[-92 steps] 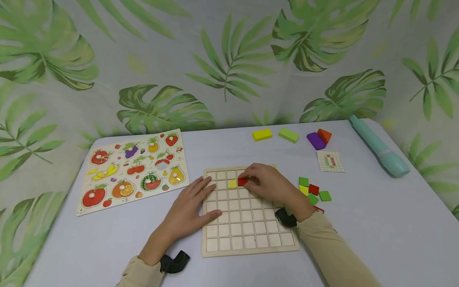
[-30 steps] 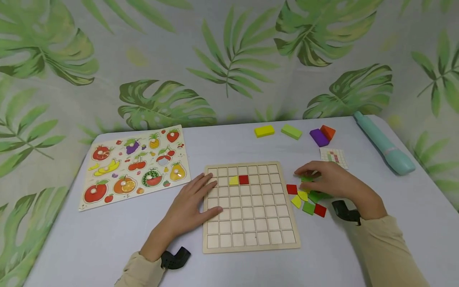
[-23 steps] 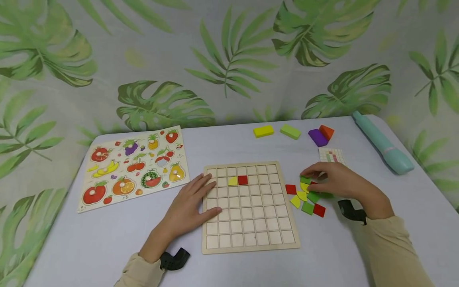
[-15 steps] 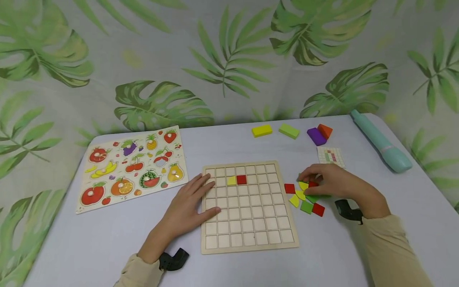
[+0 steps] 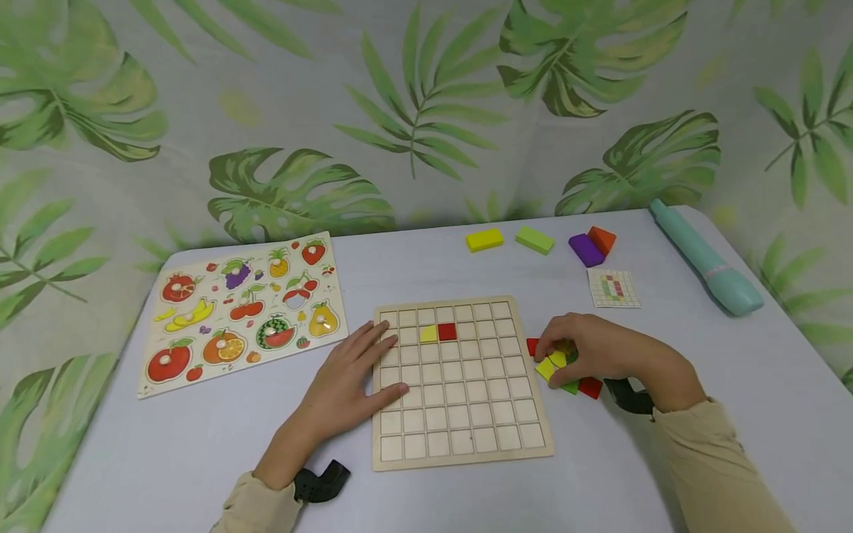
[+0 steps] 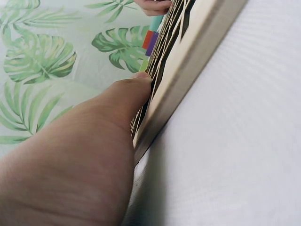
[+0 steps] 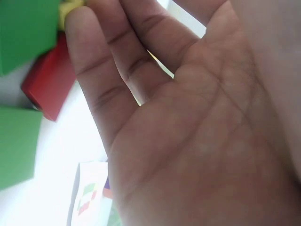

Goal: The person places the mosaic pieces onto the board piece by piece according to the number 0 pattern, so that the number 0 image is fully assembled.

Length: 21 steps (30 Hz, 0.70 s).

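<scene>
Wooden grid board (image 5: 460, 400): left edge under left hand (image 5: 345, 386), fingers spread, gripping nothing, presumably to steady it; right hand (image 5: 603, 349) half-curled over yellow pieces (image 5: 546, 369), likely set there for reach, grip unclear

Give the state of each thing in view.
Grid board, flat; two cells occupied
Yellow tile, in a cell
Red tile, in next cell
Loose tiles, partly hidden
Left hand, resting on grid board
Right hand, over loose tiles; hold unclear
Pattern card, face up
Four blocks, lying loose
Fruit puzzle, face up
Teal object, lying down
</scene>
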### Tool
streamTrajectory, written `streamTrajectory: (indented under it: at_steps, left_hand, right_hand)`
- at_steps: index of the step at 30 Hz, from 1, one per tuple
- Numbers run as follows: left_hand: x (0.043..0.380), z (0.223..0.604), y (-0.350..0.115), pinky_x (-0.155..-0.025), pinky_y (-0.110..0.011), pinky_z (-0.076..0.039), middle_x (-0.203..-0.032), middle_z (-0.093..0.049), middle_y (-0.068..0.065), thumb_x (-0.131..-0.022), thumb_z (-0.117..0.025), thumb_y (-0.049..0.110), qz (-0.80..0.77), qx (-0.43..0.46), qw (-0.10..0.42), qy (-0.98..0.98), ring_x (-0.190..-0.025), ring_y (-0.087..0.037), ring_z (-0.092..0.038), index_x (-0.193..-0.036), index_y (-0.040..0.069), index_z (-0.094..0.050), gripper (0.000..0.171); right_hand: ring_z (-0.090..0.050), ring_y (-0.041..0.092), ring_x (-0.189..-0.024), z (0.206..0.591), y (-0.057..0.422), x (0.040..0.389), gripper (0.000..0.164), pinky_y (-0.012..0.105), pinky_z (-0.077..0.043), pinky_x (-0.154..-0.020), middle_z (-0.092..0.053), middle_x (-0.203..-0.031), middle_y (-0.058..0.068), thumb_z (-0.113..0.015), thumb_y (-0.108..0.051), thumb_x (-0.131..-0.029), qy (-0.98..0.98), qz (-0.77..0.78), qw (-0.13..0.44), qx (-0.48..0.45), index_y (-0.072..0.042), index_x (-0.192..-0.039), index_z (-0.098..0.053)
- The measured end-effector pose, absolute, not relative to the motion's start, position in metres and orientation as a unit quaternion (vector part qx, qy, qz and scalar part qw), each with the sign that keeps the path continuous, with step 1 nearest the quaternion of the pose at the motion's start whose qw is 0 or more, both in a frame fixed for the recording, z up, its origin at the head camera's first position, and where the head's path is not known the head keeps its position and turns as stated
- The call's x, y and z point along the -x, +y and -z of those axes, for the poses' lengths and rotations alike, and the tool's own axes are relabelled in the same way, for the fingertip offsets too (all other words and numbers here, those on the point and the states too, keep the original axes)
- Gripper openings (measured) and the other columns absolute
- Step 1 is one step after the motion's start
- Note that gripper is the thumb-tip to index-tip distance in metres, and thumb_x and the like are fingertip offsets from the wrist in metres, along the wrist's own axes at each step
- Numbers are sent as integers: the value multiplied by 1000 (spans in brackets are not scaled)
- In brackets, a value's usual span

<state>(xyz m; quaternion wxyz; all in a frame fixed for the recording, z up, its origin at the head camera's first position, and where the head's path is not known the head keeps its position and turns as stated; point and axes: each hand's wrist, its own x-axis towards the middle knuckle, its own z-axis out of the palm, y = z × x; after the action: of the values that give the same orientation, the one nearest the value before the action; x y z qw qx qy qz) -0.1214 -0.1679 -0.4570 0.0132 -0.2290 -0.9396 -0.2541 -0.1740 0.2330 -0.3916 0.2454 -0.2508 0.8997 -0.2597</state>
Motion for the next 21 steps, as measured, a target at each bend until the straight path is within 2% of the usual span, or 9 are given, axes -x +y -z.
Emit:
streamTrajectory:
  at_steps: [8, 13, 17, 21]
  left_hand:
    - [120, 454, -168, -122, -57, -29, -167, -35, -3, -91, -71, 56, 255, 228, 9, -940, -157, -30, -26, -154, 14, -50, 79]
    - [121, 456, -168, -122, -58, -29, -167, -35, -3, -91, -71, 57, 255, 227, 10, -940, -157, -29, -26, -154, 15, -50, 79]
    - [122, 456, -167, -122, -58, -29, -167, -35, -3, -91, -71, 57, 253, 228, 11, -940, -157, -30, -26, -154, 16, -50, 79]
    - [122, 457, -167, -122, -58, -30, -167, -35, -2, -90, -71, 58, 254, 228, 12, -940, -157, -29, -26, -154, 16, -50, 79]
  right_hand:
    - [-54, 15, -91, 393, 231, 173, 23, 29, -52, -80, -62, -96, -6, -90, -24, -81, 898, 260, 235, 267, -21, -96, -73]
    - [-53, 18, -95, 393, 233, 173, 21, 31, -53, -80, -63, -100, -4, -84, -14, -85, 915, 242, 218, 240, -23, -101, -74]
    - [-52, 20, -96, 393, 235, 174, 25, 33, -51, -79, -66, -105, -2, -77, -7, -85, 922, 235, 201, 234, -22, -105, -75]
    - [-52, 19, -95, 394, 237, 176, 25, 33, -50, -79, -67, -108, -3, -80, -10, -86, 925, 228, 189, 238, -21, -108, -76]
